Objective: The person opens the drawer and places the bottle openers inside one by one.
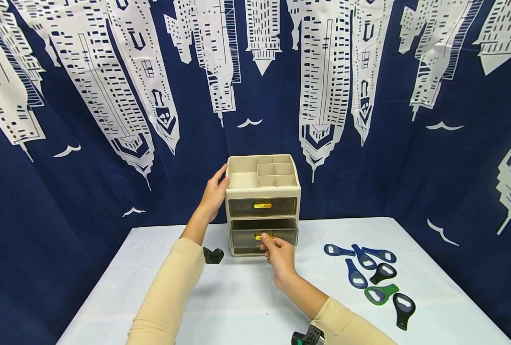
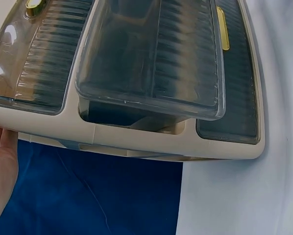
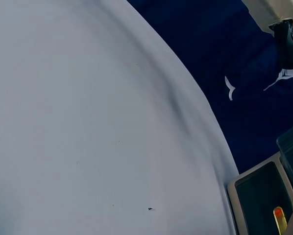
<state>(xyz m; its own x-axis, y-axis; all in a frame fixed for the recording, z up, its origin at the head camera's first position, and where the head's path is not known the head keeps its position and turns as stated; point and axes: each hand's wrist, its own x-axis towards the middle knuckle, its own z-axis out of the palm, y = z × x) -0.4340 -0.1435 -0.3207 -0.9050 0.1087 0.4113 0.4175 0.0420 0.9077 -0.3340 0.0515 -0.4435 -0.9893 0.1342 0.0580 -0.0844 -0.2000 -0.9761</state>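
A cream desktop organizer (image 1: 264, 191) with dark see-through drawers and gold handles stands at the back of the table. Its middle drawer (image 1: 243, 238) is pulled partway out, while the top drawer (image 1: 240, 207) and the bottom drawer (image 2: 237, 98) sit in the body. My right hand (image 1: 282, 258) pinches the gold handle (image 1: 258, 236) of the middle drawer. On the organizer's left side rests my left hand (image 1: 214, 194), fingers extended along the upper edge; the left wrist view shows this hand (image 2: 3, 169) against the side wall.
Several bottle openers lie on the right of the white table (image 1: 246, 306): blue ones (image 1: 356, 275), black ones (image 1: 403, 306) and a green one (image 1: 380, 293). A dark blue curtain (image 1: 264, 134) with white buildings hangs close behind the organizer.
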